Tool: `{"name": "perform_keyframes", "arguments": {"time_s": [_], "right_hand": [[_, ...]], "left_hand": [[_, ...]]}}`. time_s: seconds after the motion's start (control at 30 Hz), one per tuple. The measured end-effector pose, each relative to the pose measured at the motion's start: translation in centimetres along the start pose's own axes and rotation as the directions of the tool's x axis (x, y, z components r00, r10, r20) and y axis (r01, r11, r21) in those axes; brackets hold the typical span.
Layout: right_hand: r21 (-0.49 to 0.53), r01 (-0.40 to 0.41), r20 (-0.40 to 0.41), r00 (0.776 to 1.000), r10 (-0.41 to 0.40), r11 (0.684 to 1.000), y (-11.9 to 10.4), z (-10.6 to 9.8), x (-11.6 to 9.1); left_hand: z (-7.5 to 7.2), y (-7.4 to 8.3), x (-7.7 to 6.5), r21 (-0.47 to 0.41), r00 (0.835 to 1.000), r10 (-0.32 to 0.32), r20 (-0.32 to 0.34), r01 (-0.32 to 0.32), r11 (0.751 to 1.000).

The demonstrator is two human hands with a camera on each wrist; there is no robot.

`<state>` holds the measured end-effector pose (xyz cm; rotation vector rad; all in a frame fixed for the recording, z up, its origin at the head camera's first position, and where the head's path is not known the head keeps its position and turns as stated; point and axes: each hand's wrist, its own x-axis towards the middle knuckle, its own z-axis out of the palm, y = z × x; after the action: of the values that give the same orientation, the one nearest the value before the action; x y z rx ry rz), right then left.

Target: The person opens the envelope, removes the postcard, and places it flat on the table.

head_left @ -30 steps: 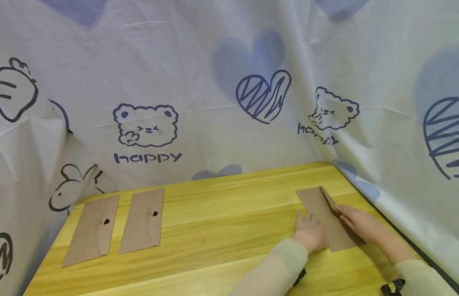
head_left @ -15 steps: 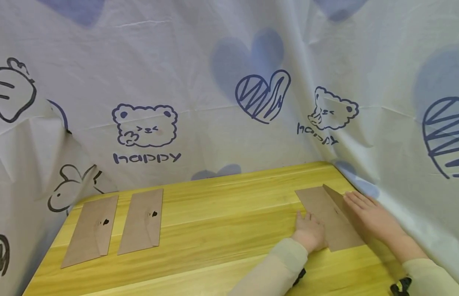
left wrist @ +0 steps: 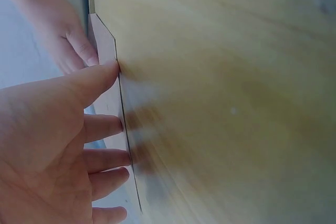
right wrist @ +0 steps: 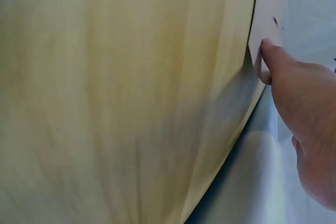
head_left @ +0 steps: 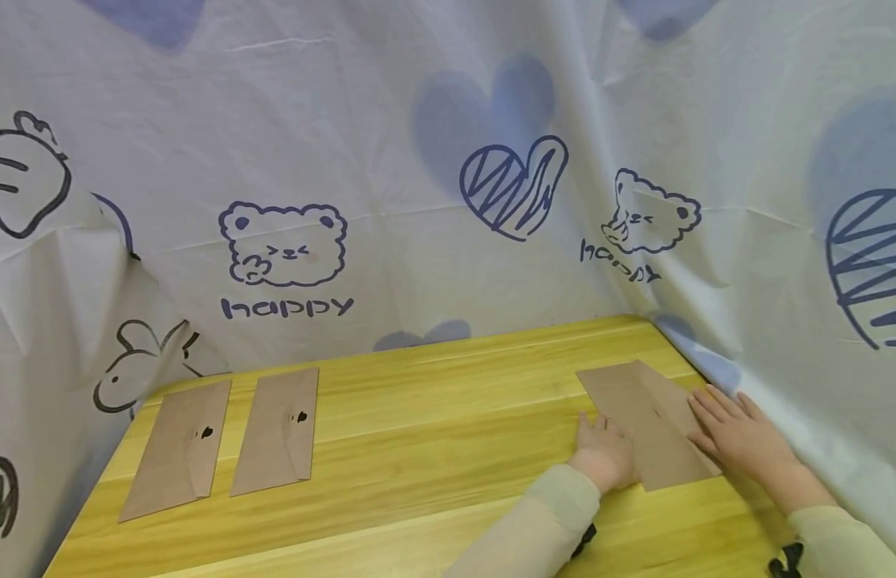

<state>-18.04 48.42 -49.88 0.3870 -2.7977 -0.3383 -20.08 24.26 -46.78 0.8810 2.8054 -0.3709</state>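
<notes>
A brown paper envelope [head_left: 639, 449] lies slanted at the right side of the wooden table, its flap [head_left: 678, 401] folded out toward the right. Along the envelope's left edge rests my left hand [head_left: 605, 453]; in the left wrist view its thumb and extended fingertips [left wrist: 107, 124] touch that edge. My right hand [head_left: 744, 433] lies over the outer part of the flap with its fingers extended. The right wrist view has the thumb of the right hand [right wrist: 310, 108] on the flap, whose near end curves up slightly; the other fingers are mostly hidden there.
Two more brown envelopes, one at the far left [head_left: 173, 457] and one beside it [head_left: 263, 449], lie with flaps folded over, each bearing a small black mark. A white curtain [head_left: 390, 273] with blue drawings hangs along the back and sides of the wooden table [head_left: 448, 433].
The right hand has swung the envelope's flap from partly raised over to the right and down nearly flat. Its fingers have gone from pinching the flap to lying on it. The left hand has stayed put.
</notes>
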Motion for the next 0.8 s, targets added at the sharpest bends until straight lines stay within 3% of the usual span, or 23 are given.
{"name": "perform_keyframes", "arguments": {"time_s": [0.13, 0.37, 0.57, 0.63, 0.8], "right_hand": [[-0.012, 0.008, 0.053, 0.999, -0.007, 1.000, 0.3, 0.5, -0.3], [0.074, 0.035, 0.008, 0.999, -0.036, 0.997, 0.5, 1.9, -0.6], [0.193, -0.024, 0.166, 0.986, -0.009, 0.981, 0.4, 1.8, -0.4], [0.197, -0.033, 0.187, 0.982, -0.005, 0.980, 0.4, 1.7, -0.4], [0.159, -0.001, 0.100, 0.995, -0.015, 0.987, 0.5, 2.0, -0.6]], "left_hand": [[0.0, 0.0, 0.0, -0.004, 1.000, 0.010, -0.001, -0.010, 1.000], [0.0, -0.5, 0.0, -0.024, 1.000, 0.022, -0.006, -0.023, 0.999], [-0.3, -0.9, -0.3, -0.045, 1.000, 0.015, -0.018, -0.016, 0.999], [-0.3, -0.8, -0.1, -0.040, 0.999, 0.016, -0.040, -0.018, 0.999], [0.1, -0.4, 1.1, -0.003, 0.985, 0.064, -0.159, -0.065, 0.998]]}}
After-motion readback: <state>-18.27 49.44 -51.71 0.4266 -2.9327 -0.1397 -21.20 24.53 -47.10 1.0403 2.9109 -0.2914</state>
